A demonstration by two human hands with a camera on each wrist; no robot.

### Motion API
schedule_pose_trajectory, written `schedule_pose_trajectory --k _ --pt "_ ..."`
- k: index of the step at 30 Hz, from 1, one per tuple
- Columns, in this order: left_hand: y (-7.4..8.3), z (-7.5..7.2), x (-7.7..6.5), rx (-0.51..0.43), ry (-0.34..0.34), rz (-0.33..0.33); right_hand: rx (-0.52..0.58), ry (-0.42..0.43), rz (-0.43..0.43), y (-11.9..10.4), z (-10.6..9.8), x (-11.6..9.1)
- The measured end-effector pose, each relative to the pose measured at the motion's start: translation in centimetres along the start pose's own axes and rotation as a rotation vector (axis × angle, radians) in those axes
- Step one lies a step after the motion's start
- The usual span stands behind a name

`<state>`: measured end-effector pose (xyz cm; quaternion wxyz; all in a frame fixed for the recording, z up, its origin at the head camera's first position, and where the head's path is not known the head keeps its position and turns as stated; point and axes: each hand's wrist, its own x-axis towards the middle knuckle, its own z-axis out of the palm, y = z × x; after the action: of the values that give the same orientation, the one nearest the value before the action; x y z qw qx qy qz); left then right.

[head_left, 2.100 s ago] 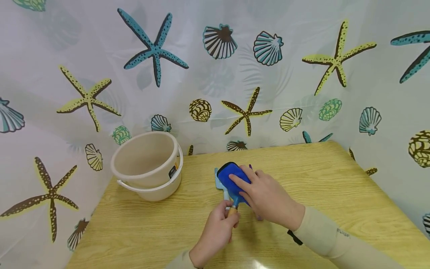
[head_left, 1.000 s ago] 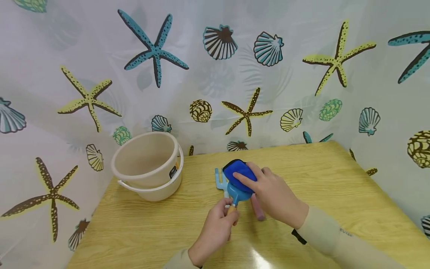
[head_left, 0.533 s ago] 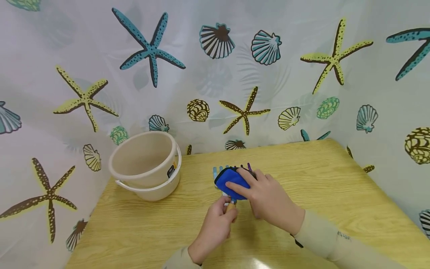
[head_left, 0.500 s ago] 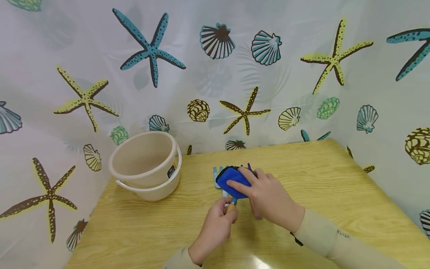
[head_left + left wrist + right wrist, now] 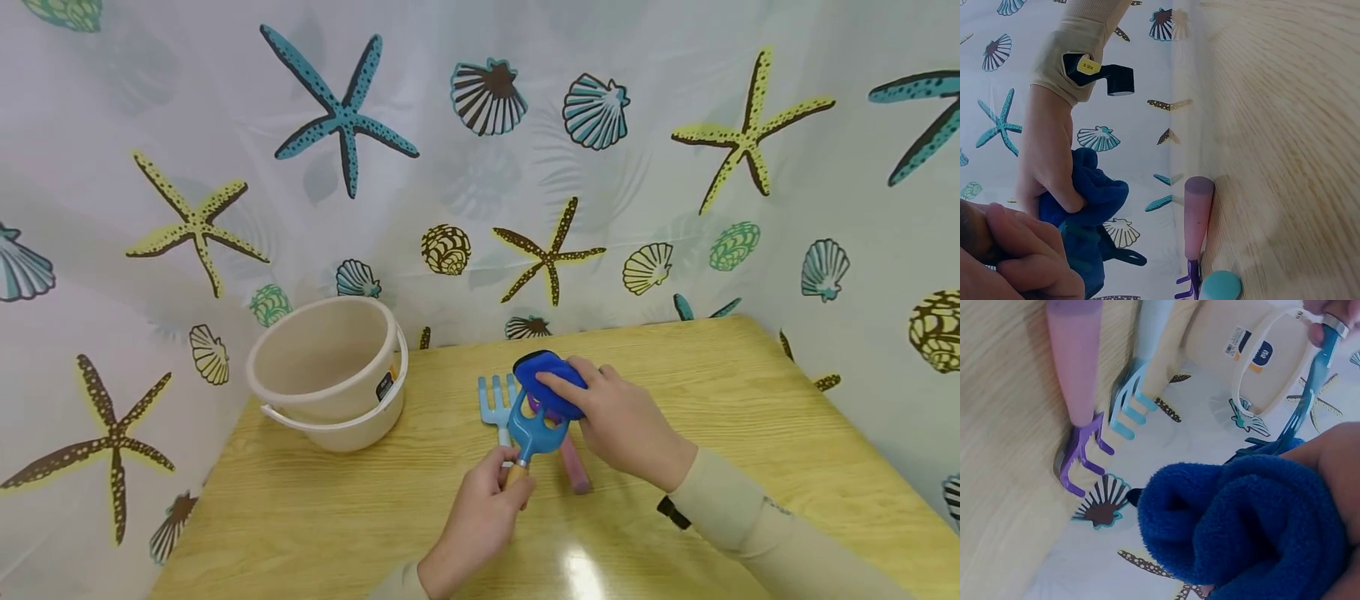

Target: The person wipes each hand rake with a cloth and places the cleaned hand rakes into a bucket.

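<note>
My left hand (image 5: 480, 512) grips the wooden handle of a blue garden hand fork (image 5: 536, 437), held above the table with its tines pointing away. My right hand (image 5: 630, 421) pinches a folded, fluffy blue cloth (image 5: 551, 383) around the tine ends. In the right wrist view, the bunched cloth (image 5: 1241, 519) hides most of those tips. Below on the table lie a light blue hand fork (image 5: 493, 408) and a purple one with a pink handle (image 5: 573, 465). The purple tines (image 5: 1082, 453) show plainly in the right wrist view.
A cream bucket (image 5: 326, 367) with its white handle lowered stands on the left of the wood-grain table (image 5: 315, 517). Behind and at both sides hangs a white curtain (image 5: 480, 183) printed with starfish and shells.
The cloth has slid back and forth along the fork. Since half a second ago my right hand has drawn it outward to the right, baring the fork's head. My left hand stays nearly still.
</note>
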<state>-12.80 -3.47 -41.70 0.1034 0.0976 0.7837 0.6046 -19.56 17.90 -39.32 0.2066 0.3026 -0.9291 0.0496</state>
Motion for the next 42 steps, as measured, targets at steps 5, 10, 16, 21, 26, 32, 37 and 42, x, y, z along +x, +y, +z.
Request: schedule_pose_trajectory --k 5,10,16,21,26,32,37,42 --pt "-0.2 0.0 0.2 0.022 0.014 0.023 0.03 0.013 -0.011 -1.1 -0.6 -0.8" --pt "-0.3 -0.1 0.5 0.005 0.013 0.02 0.021 0.049 -0.17 -3.9 -0.9 -1.1" --pt "-0.3 -0.2 0.5 -0.008 -0.004 0.036 -0.062 0.056 -0.17 -3.9 -0.7 -0.4" --pt "-0.1 -0.1 0.1 0.003 -0.025 0.03 -0.095 0.044 -0.088 -1.7 -0.3 0.1" --pt "-0.2 -0.1 -0.1 0.011 -0.028 0.033 -0.003 0.032 -0.002 -0.2 0.2 0.0" --pt "0.0 -0.1 -0.3 0.003 -0.02 0.02 0.19 -0.064 0.104 0.6 -0.1 -0.4" --pt "1.2 -0.2 -0.7 -0.009 -0.008 0.009 0.494 -0.176 0.221 1.3 -0.3 -0.7" --pt "0.8 -0.2 -0.6 -0.019 0.003 0.018 0.663 -0.212 0.268 1.7 -0.5 -1.2"
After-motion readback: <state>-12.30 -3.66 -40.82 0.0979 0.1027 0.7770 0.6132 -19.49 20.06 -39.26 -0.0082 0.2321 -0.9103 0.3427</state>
